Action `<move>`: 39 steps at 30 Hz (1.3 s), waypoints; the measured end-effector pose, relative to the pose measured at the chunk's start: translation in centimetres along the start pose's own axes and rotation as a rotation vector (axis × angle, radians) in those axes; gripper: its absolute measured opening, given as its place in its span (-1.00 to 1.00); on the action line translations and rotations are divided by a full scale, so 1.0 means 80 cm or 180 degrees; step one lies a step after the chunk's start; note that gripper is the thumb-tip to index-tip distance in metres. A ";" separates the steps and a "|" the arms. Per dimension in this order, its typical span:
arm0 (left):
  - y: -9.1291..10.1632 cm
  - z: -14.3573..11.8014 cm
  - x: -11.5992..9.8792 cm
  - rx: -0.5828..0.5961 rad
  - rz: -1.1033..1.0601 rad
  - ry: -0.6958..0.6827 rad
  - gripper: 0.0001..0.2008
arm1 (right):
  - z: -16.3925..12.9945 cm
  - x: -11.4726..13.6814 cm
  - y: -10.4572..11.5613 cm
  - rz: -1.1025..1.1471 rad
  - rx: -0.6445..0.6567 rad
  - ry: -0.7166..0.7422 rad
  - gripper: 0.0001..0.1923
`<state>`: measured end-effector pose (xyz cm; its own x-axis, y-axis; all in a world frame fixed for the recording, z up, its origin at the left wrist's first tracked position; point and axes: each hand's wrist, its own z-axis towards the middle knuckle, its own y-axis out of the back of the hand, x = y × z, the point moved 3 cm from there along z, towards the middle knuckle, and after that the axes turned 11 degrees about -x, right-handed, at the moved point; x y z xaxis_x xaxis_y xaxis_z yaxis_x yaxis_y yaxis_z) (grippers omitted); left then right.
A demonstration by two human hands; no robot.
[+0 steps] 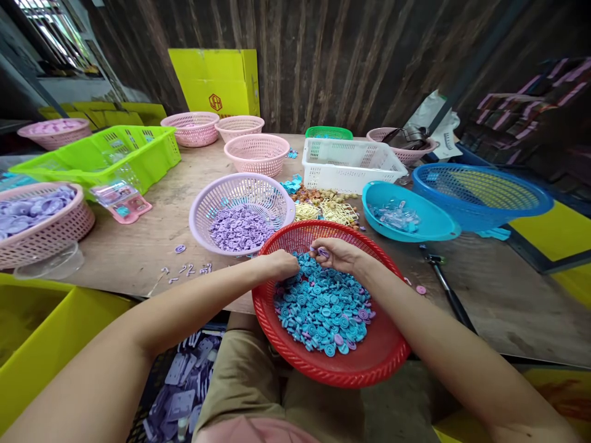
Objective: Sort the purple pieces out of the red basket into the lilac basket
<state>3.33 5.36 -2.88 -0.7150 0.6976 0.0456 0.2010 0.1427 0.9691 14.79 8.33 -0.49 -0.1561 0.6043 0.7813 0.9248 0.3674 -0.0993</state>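
- The blue pieces [318, 304], small and spiral-faced, lie heaped just right of the frame's centre, inside the red basket [330, 376]; a few purple pieces [338, 339] are mixed among them, mostly toward the heap's lower right side.
- The right hand [339, 255] is over the heap's upper edge, its grip closed, with a purple item [322, 251] showing between the curled fingers.
- The left hand [282, 266] is at the heap's upper left, inside the rim; its fingers are curled and turned away, so whether its grip has hold of anything cannot be told.
- The step in hand appears to be picking purple pieces out from the blue ones.
- A next move of that kind would call for keeping the purple item pinched clear of the heap, and a fine fingertip pick for those lying among the blue.
- Touching or just beside the red basket, at the frame's centre, the lilac basket [196, 215] holds a heap of purple discs [242, 231].
- Farther out on the wooden surface [161, 243], a teal bowl [434, 231] and a hammer [444, 284] lie toward the right.
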 end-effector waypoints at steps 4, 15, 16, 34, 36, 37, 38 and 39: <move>0.018 -0.005 0.000 -0.0112 -0.0127 0.0204 -0.88 | 0.001 0.000 0.006 0.0363 -0.0101 0.0027 -0.88; 0.108 -0.088 0.116 -0.2212 -0.0699 0.2356 -0.73 | 0.024 0.106 -0.095 0.0212 -0.0002 0.0889 -0.88; 0.103 -0.096 0.133 -0.2199 -0.0644 0.2578 -0.72 | 0.030 0.118 -0.110 0.0095 -0.0057 0.1002 -0.85; 0.032 -0.036 -0.008 -0.0667 -0.0599 0.0134 -0.84 | 0.005 -0.033 -0.036 -0.5543 0.0263 0.2670 -0.68; 0.014 -0.028 -0.011 -0.0396 -0.0428 0.0186 -0.83 | 0.006 -0.036 -0.039 -0.5661 0.0234 0.2720 -0.69; 0.008 -0.026 -0.011 -0.0262 -0.0370 0.0159 -0.83 | 0.006 -0.036 -0.040 -0.5705 0.0221 0.2704 -0.70; 0.003 -0.025 -0.011 -0.0147 -0.0332 0.0100 -0.83 | 0.007 -0.035 -0.041 -0.5745 0.0197 0.2667 -0.70; 0.001 -0.024 -0.011 -0.0058 -0.0310 0.0033 -0.83 | 0.008 -0.034 -0.042 -0.5778 0.0154 0.2632 -0.71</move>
<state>2.71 3.37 -2.36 -0.7376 0.6736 -0.0467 0.1179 0.1967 0.9733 11.88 5.89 -2.67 -0.5474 -0.8368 0.0117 -0.1113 0.0866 0.9900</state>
